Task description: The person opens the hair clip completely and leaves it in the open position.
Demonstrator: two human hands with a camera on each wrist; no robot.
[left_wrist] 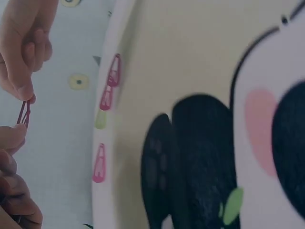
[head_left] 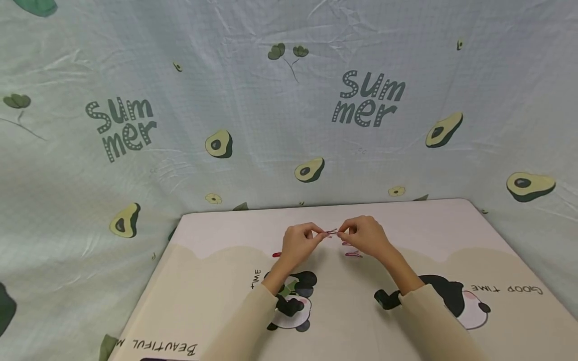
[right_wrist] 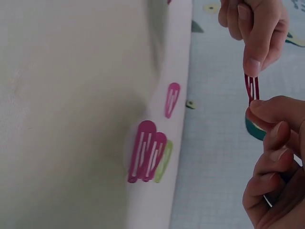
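Note:
A dark red snap hair clip point(right_wrist: 257, 88) is stretched between my two hands, above the far part of the table in the head view. My left hand point(head_left: 295, 245) pinches one end between thumb and finger. The other end is pinched by the fingertips of my right hand point(head_left: 367, 235). In the left wrist view the clip's prongs point(left_wrist: 27, 112) stand slightly apart. Below the hands lie two magenta clips point(right_wrist: 143, 152) side by side, with a light green clip point(right_wrist: 164, 162) against them. A single pink clip point(right_wrist: 172, 100) lies apart from that group, toward my left.
The table is covered by a cream and pink cloth point(head_left: 217, 296) printed with pandas and lettering. Behind its far edge hangs a pale sheet point(head_left: 262, 100) with avocado prints. A dark-edged object point(head_left: 162, 359) shows at the near left border of the head view.

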